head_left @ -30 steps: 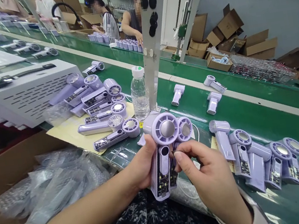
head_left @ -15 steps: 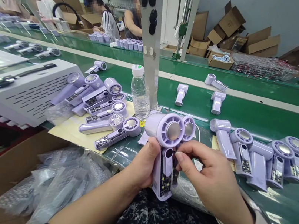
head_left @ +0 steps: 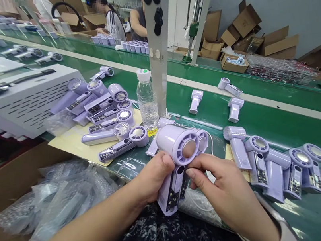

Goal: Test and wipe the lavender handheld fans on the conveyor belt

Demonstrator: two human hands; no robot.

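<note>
A lilac handheld fan (head_left: 171, 141) is upright in front of me, its round head facing right and its handle front showing a bare circuit board. My left hand (head_left: 155, 177) is wrapped round the handle from the left, thumb just under the head. My right hand (head_left: 224, 185) has its thumb and forefinger pinched together beside the top of the handle, just below the head. Whatever lies between those fingertips is too small to make out. Another lilac fan (head_left: 202, 141) shows partly behind the held one.
Several lilac fans (head_left: 138, 136) lie on yellow paper at left, beside a water bottle (head_left: 147, 102) and metal post (head_left: 158, 68). More fans (head_left: 259, 144) stand at right. A carton of bubble bags (head_left: 66, 199) is at lower left. Co-workers (head_left: 114, 20) sit across the green belt.
The held fan has tilted a little, its handle bottom shifting left. My right hand stays pinched beside the neck; a thin dark piece seen at its fingertips earlier is not discernible now.
</note>
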